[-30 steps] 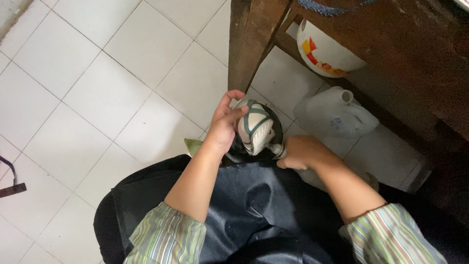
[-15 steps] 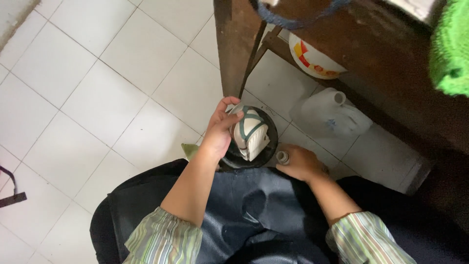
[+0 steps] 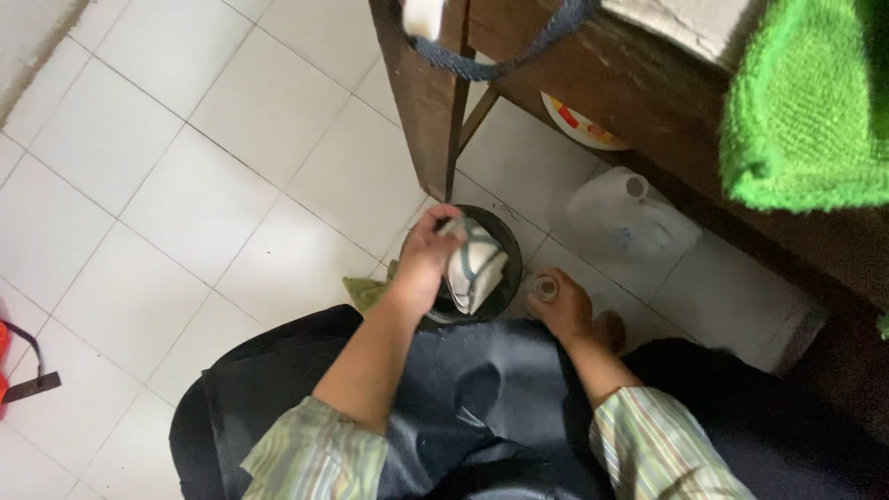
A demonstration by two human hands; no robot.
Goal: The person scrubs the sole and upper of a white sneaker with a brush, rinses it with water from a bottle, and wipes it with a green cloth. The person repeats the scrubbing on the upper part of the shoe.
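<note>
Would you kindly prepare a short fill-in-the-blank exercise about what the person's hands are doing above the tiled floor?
1. The left hand presses a white striped cloth into a round ____ bowl.
2. The right hand grips a small ____ beside the bowl.
3. Under the wooden table lies a translucent plastic ____ on its side.
4. On the table's right edge sits a bright ____ knitted cloth.

Missing words: black; bottle; jug; green

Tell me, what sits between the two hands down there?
In the head view, a dark round bowl lies between them. The left hand holds a white striped cloth over it; the right hand grips a small bottle beside it.
</note>
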